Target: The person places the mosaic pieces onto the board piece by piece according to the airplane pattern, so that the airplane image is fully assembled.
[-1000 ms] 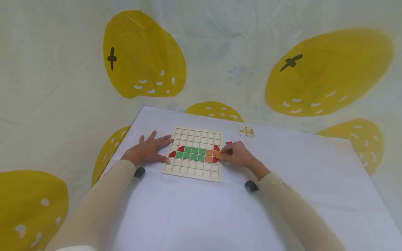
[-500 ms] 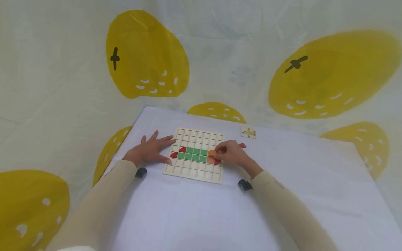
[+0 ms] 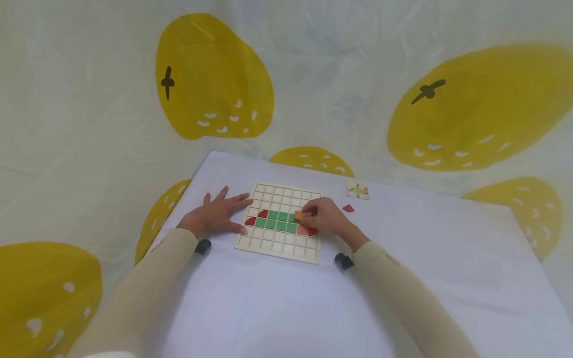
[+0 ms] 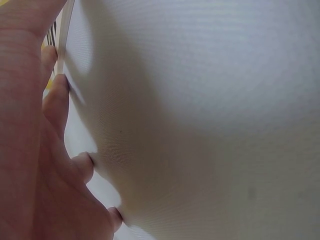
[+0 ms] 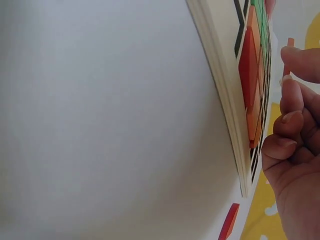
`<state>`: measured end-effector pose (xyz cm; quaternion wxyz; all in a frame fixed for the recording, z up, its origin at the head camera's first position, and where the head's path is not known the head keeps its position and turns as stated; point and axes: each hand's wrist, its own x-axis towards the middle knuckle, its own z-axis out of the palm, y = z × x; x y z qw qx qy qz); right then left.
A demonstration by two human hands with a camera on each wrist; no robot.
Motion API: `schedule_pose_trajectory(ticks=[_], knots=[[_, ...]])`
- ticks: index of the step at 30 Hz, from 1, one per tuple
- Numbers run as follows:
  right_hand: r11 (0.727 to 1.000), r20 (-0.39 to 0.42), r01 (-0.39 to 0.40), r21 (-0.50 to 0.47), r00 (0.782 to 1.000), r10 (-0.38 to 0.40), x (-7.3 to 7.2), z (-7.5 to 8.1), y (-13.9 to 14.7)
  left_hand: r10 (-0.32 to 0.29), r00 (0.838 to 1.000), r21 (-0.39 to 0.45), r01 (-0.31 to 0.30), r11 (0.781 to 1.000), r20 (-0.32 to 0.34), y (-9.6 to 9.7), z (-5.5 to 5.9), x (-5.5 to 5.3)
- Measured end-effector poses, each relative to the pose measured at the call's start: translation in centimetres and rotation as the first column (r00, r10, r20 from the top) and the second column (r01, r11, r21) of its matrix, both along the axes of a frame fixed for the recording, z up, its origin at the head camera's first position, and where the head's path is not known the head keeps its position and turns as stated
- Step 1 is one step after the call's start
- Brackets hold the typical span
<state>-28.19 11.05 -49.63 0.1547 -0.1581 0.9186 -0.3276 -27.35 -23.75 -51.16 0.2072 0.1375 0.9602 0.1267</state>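
Observation:
A wooden grid board (image 3: 277,251) lies on the white table, with rows of green square tiles (image 3: 270,223), red quarter-round tiles (image 3: 250,221) at its left end and an orange square tile (image 3: 302,229) in its cells. My left hand (image 3: 214,215) rests spread, its thumb and a fingertip at the board's left edge; in the left wrist view its fingertips (image 4: 86,165) touch the cloth. Over the right part of the board my right hand (image 3: 323,216) pinches an orange tile (image 5: 288,57) between thumb and forefinger, raised off the board. It covers some cells there.
A loose red quarter-round tile (image 3: 348,208) lies right of the board. Behind it is a small pattern card (image 3: 358,189) near the table's back edge. A cloth with yellow fruit prints (image 3: 215,74) hangs behind the table (image 3: 277,308).
My right hand has carried the pinched orange tile leftward over the board from its right edge. One of the two loose red pieces has come into clear view. My left hand stays put.

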Motion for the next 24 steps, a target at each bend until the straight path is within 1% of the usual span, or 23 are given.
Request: schedule_pose_trajectory(ticks=[3,7,13,16,20,24], knots=[[1.0,0.012,0.005,-0.004,1.0,-0.005,-0.3,0.1,-0.4,0.006,1.0,0.001,-0.006,1.0,-0.002,0.0,0.0,0.1],[1.0,0.02,0.008,0.002,1.0,-0.008,-0.5,0.2,-0.8,-0.002,1.0,-0.002,0.002,1.0,-0.013,0.1,0.1,0.1],[1.0,-0.009,-0.012,0.006,1.0,0.012,-0.6,0.3,-1.4,-0.013,1.0,-0.012,0.012,1.0,-0.021,0.1,0.1,0.1],[1.0,-0.006,-0.012,-0.001,1.0,0.012,-0.7,0.1,-1.8,-0.015,1.0,-0.008,0.015,1.0,-0.023,0.0,0.1,0.2],[1.0,0.012,0.0,-0.006,1.0,0.0,-0.9,0.1,-2.2,-0.013,1.0,-0.009,0.013,1.0,-0.021,0.0,0.2,0.2],[1.0,0.009,0.011,0.01,1.0,-0.012,-1.1,0.1,-2.6,-0.014,1.0,-0.009,0.014,1.0,-0.008,0.0,0.2,0.0]])
